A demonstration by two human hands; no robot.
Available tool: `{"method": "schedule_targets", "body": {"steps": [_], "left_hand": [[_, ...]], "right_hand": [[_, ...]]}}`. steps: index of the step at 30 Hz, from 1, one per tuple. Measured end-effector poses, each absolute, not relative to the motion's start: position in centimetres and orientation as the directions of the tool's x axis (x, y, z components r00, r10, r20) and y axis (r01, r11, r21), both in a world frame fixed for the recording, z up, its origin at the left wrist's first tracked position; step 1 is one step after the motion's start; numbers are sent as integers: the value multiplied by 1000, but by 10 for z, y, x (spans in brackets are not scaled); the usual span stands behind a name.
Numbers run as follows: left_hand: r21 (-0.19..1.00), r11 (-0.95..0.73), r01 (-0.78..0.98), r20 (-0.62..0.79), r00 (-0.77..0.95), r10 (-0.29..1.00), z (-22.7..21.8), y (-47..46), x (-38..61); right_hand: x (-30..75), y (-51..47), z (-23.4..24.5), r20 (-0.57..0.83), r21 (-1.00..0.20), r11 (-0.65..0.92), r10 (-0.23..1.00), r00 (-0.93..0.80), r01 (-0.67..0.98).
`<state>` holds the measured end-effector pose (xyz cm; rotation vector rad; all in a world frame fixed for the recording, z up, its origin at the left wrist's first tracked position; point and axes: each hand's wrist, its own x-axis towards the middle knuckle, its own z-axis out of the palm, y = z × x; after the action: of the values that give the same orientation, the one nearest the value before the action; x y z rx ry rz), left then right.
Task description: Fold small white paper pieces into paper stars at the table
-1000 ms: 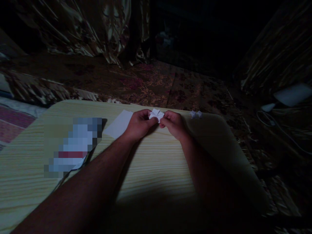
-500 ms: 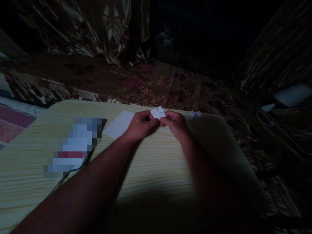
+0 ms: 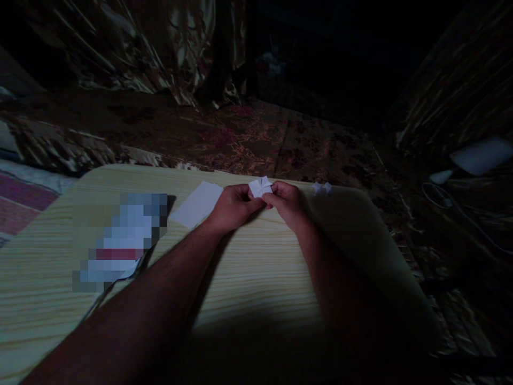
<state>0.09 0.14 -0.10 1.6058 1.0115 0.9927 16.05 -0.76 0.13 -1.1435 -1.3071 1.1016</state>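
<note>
- The little folded paper (image 3: 261, 187) is the middle of my clock, near the far edge of the table (image 3: 256, 256).
- My left hand (image 3: 236, 206) pinches it at about 8 o'clock, and my right hand (image 3: 285, 203) pinches it at about 4 o'clock.
- Both thumbs are on the near side. My other fingertips are mostly hidden, so I can't tell how hard they press.
- I think soft, even pinches are best, because paper can bend or rip.
- The folds meet near the middle, so I should line up each edge before pressing it flat.
- It's dark here, so tipping the paper to the light may help me see the lines.
- Two paper stars (image 3: 317, 187) sit at 3 o'clock. Plain white paper (image 3: 194, 206) lies between 8 and 9 o'clock.
</note>
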Motion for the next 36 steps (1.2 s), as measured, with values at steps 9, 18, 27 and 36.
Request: {"method": "schedule_targets", "body": {"steps": [9,18,27,36], "left_hand": [[984,-151,92,111,340,934,-4,2,1],[996,-91,16,80,350,933,1,1,2],[997,-73,-28,78,324,943,7,-3,3],[995,-94,-43,103,316,943,9,-3,3]], "right_hand": [[156,-6,1,110,-994,112,992,-59,21],[154,-7,-2,130,-991,131,991,-33,16],[151,-10,1,162,-984,163,987,-20,70],[150,-12,2,179,-977,179,984,-10,113]]}}
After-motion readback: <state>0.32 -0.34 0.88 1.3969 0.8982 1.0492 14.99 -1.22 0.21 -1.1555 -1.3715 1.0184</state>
